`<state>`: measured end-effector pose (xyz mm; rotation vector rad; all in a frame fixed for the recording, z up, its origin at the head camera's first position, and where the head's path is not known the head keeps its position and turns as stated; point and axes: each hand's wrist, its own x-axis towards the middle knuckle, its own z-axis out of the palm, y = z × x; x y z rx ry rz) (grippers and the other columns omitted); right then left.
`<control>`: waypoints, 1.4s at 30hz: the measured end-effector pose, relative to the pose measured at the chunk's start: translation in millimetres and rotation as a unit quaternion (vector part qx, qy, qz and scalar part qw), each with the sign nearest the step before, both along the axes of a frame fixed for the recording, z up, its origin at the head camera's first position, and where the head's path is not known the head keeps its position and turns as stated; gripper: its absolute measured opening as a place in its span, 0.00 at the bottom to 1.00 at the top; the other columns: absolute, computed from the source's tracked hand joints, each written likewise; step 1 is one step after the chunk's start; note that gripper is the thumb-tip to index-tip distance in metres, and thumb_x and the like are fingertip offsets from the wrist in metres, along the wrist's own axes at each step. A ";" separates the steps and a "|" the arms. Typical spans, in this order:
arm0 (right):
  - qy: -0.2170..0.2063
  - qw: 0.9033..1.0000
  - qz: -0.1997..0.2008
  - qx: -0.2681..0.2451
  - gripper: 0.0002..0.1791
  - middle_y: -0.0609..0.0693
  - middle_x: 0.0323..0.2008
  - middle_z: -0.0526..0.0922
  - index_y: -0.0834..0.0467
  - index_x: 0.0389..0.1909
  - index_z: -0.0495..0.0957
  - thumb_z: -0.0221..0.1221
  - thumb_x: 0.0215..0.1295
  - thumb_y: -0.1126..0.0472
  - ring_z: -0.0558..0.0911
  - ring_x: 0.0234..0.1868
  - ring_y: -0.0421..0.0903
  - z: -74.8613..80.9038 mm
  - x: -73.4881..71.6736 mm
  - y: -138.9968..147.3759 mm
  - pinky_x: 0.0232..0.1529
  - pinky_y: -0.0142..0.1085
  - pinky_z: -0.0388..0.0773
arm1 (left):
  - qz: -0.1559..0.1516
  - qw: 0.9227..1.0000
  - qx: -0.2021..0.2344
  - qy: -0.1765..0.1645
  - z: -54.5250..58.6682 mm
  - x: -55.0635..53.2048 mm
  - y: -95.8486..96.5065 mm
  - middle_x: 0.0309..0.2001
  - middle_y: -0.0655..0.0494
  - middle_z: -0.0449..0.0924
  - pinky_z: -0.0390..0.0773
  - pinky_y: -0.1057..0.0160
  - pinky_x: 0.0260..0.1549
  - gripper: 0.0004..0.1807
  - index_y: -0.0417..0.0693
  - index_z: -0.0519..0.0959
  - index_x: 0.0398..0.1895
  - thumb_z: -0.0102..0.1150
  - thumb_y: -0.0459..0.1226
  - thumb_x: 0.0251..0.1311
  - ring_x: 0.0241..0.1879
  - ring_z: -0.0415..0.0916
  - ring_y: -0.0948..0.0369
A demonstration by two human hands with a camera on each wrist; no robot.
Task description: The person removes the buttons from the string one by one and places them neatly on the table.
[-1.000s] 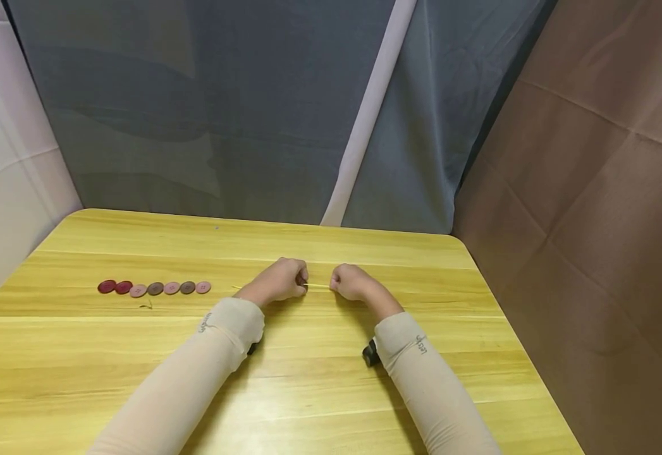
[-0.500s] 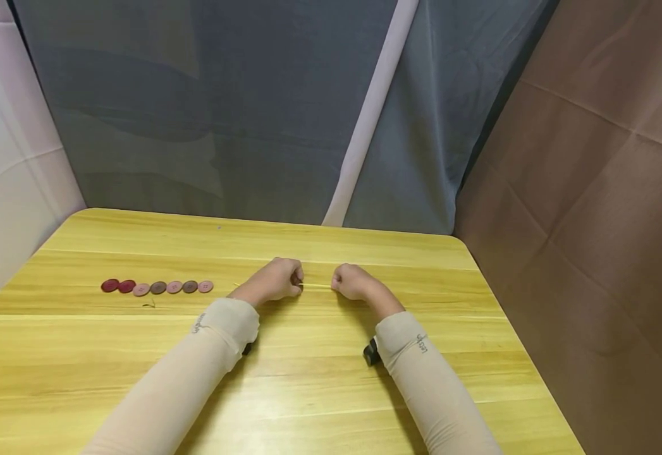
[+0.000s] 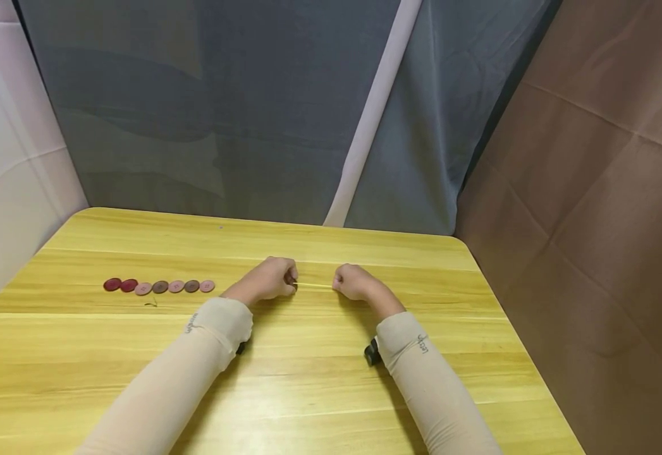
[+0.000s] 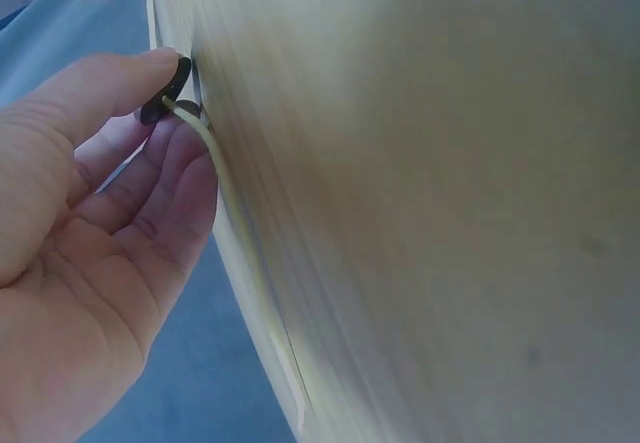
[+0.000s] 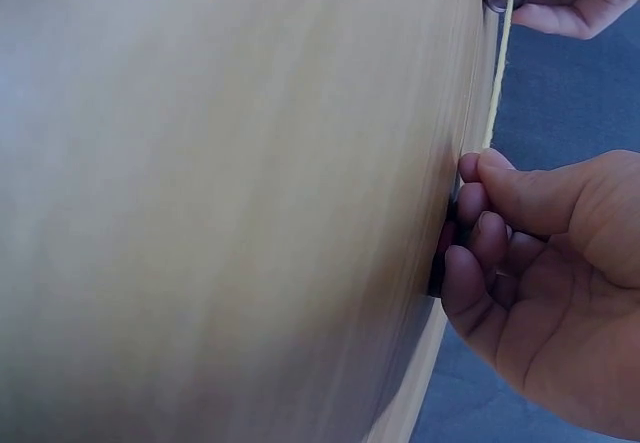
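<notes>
Between thumb and fingers my left hand [image 3: 268,279] pinches a dark brown button [image 4: 168,91]. A thin yellow cord [image 3: 313,285] runs through the button; its loose end trails past the left palm in the left wrist view. My right hand [image 3: 355,282] pinches the cord with thumb and forefinger, its other fingers curled. The stretch between the hands is straight. In the right wrist view the button's face with its holes shows beside the left fingertips [image 5: 545,18]. A dark and reddish object [image 5: 440,258] sits right behind the right fingers, mostly hidden by them.
Left of the hands, a row of flat buttons lies on the wooden table [image 3: 308,379]: dark red buttons [image 3: 112,284], pink ones [image 3: 176,287] and brown ones [image 3: 160,287]. A short bit of cord [image 3: 151,304] lies in front of them. Grey curtain [image 3: 251,114] hangs behind the table.
My left hand has slid left with the brown button, away from the right hand, so more yellow cord shows between them. The right hand has stayed nearly still.
</notes>
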<state>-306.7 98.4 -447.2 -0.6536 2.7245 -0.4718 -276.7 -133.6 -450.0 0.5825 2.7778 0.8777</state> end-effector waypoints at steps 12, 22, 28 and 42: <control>-0.010 1.000 -0.007 0.003 0.12 0.49 0.28 0.75 0.59 0.29 0.77 0.55 0.76 0.63 0.71 0.31 0.44 3.1 0.6 0.8 0.37 0.35 0.69 | 0.006 1.000 -0.009 -0.002 3.5 1.7 -5.4 0.34 0.54 0.80 0.77 0.56 0.42 0.07 0.42 0.79 0.39 0.69 0.30 0.61 0.36 0.76 0.57; -0.003 1.000 -0.008 0.000 0.11 0.49 0.28 0.76 0.59 0.29 0.78 0.56 0.74 0.65 0.72 0.31 0.44 -1.1 -0.8 0.3 0.35 0.33 0.69 | 0.007 1.000 -0.007 -0.003 2.4 2.3 -10.9 0.35 0.53 0.80 0.77 0.56 0.42 0.07 0.42 0.79 0.38 0.69 0.30 0.61 0.36 0.75 0.57; 0.002 1.000 -0.004 0.000 0.10 0.49 0.28 0.76 0.60 0.29 0.78 0.56 0.73 0.66 0.72 0.31 0.44 -2.0 -1.5 0.6 0.36 0.33 0.69 | 0.006 1.000 -0.002 -0.002 1.6 2.6 -14.9 0.35 0.53 0.80 0.77 0.55 0.42 0.07 0.42 0.79 0.38 0.69 0.29 0.61 0.36 0.76 0.57; 0.001 1.000 -0.004 0.008 0.10 0.49 0.29 0.77 0.59 0.31 0.79 0.56 0.75 0.63 0.73 0.32 0.44 -0.7 -1.0 -0.2 0.39 0.35 0.71 | 0.003 1.000 0.005 0.000 0.3 2.8 -23.0 0.35 0.53 0.80 0.76 0.56 0.41 0.07 0.41 0.79 0.38 0.69 0.29 0.60 0.35 0.74 0.57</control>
